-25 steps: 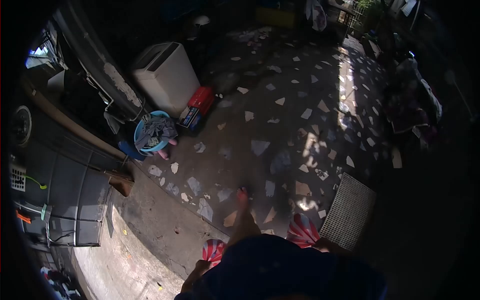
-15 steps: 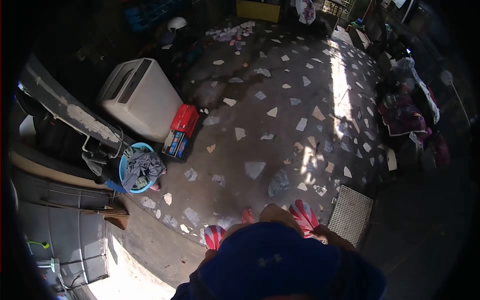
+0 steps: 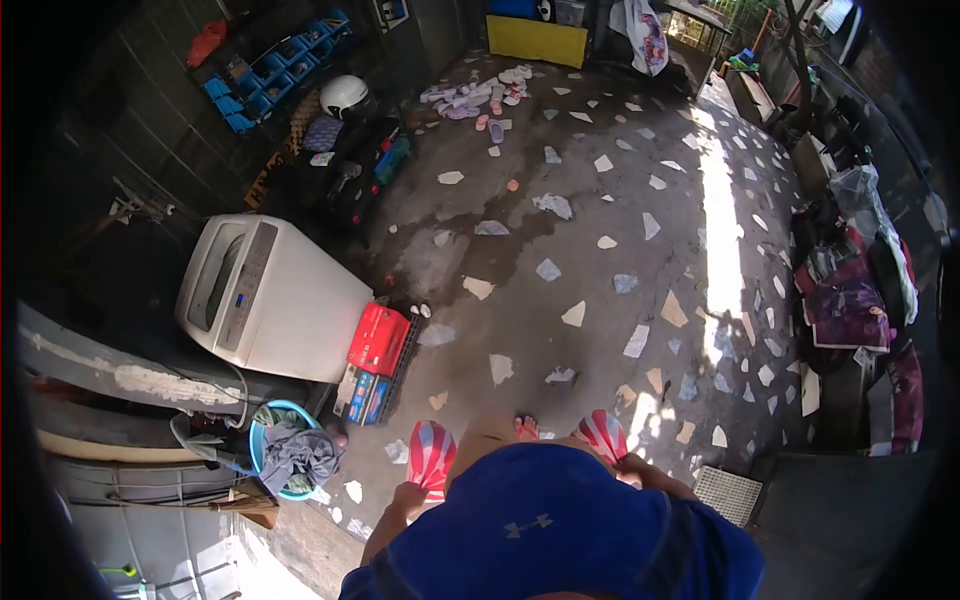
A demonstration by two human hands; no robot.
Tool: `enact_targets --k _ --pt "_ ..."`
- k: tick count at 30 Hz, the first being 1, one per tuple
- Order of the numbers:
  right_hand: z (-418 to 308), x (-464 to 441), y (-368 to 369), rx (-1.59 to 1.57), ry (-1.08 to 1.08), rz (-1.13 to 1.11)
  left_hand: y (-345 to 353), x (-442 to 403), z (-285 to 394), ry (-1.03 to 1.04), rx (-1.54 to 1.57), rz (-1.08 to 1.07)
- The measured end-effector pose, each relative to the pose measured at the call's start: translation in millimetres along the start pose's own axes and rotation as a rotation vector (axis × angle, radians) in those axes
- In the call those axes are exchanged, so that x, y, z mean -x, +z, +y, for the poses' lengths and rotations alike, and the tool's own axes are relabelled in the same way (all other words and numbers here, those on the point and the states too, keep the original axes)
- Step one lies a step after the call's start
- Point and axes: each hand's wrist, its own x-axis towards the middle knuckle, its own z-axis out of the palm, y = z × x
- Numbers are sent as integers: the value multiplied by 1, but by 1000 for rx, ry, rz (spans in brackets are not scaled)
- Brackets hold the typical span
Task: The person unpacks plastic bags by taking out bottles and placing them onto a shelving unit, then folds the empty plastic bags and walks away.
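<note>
My left hand (image 3: 406, 497) is closed on the gathered top of a red-and-white striped plastic bag (image 3: 432, 455), which hangs beside my left leg. A second bag of the same striped kind (image 3: 602, 431) hangs at my right side, with my right hand (image 3: 633, 466) closed around its top. What the bags contain is hidden. Between them shows one foot in a flip-flop (image 3: 526, 428) on the floor, below my blue shirt (image 3: 540, 510).
On the left stand a white washing machine (image 3: 290, 305), a red box (image 3: 378, 340) and a light-blue tub (image 3: 258, 445) of clothes. Footwear (image 3: 480, 97) lies scattered ahead near a yellow panel (image 3: 537, 40). Covered items (image 3: 850, 310) line the right side, near a white grate (image 3: 728, 494).
The view has tilted up and brightened, showing more of the far end and left wall. The washing machine and tub sit lower in view. Both bags stay in my hands.
</note>
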Motion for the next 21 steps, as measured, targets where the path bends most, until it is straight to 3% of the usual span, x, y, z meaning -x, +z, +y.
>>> enact_targets --k 3,4,6,7,8,10,12,14,16,18,19,21 --pt "40 -80 -49 205 -103 55 -54 -83 -10 64 34 -15" --pt "-1 -69 -107 81 95 15 -70 -114 -12 96 22 3" --pt "-61 -78 -185 -40 290 -20 -107 -184 -7 128 -19 -48" --pt "-38 -124 -184 324 10 -12 -127 -205 -3 114 -18 -64" --pt "-21 -158 -181 126 53 13 -150 -249 13 122 0 -44" --pt "-95 -172 -262 141 238 -2 -173 -311 28 168 -8 -36" --pt "-159 -182 -361 469 10 -108 -196 -358 44 193 -15 -37" --pt "-87 -255 -382 784 -377 -149 -225 -383 47 173 -22 -52" --pt "-95 -302 -435 694 -275 -196 -257 -420 48 143 47 27" --pt "-115 -348 -485 482 -82 -153 -312 -448 60 -87 226 15" --pt "-145 -363 -519 315 -24 -37 -327 -471 55 -81 216 22" --pt "-165 -428 -571 609 -74 -307 -360 -508 59 -136 253 42"
